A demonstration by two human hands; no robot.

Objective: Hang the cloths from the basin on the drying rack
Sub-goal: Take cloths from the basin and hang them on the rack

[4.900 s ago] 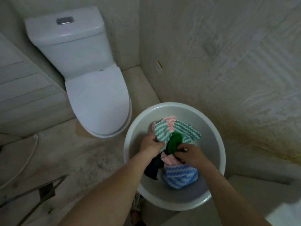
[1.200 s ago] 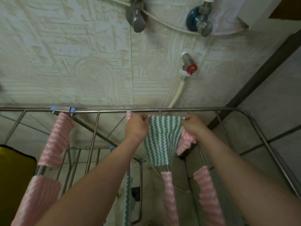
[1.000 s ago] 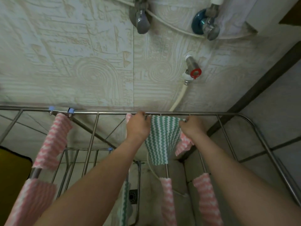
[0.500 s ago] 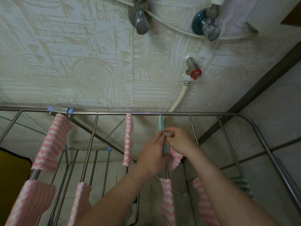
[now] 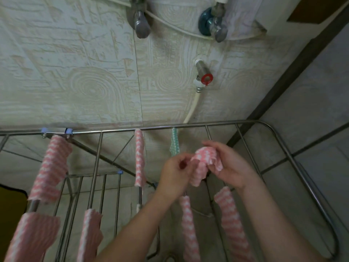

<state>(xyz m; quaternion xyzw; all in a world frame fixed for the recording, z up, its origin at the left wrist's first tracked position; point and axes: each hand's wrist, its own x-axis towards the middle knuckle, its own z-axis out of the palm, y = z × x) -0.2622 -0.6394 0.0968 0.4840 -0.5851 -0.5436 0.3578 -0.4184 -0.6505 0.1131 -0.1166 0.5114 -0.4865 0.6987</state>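
**Pink zigzag cloth held in both hands above the drying rack**

Head view, looking down across the steel drying rack (image 5: pixel 217 125) toward a textured tile wall (image 5: pixel 75 72). The right hand (image 5: pixel 233 167) has its fingers curled round a bunched pink-and-white zigzag cloth (image 5: pixel 204 163). The left hand (image 5: pixel 174 175), fingers bent inward, pinches the cloth's left edge. The cloth hangs between the two hands, above the rack's rails and touching none of them, near the far rail.

Just behind the hands, a green-and-white cloth (image 5: pixel 174 143) is draped over one rail; its lower part is hidden by the left hand. To its left hangs a narrow pink cloth (image 5: pixel 139 157). Further pink zigzag cloths occupy other rails: a broad one at far left (image 5: pixel 51 167), one below it at the lower left corner (image 5: pixel 32 237), one beside that (image 5: pixel 88 235), and two below the hands (image 5: pixel 188 227) (image 5: pixel 234 224), partly covered by the forearms. Blue clips (image 5: pixel 69 130) sit on the far rail at the left.

On the wall above, a tap with a red handle (image 5: pixel 205 77) feeds a white hose (image 5: pixel 192 106) that drops behind the rack. Two more metal valves (image 5: pixel 140 21) (image 5: pixel 215 23) are mounted near the top edge. A dark yellow object (image 5: pixel 11 205) shows at the left edge; what it is cannot be told.
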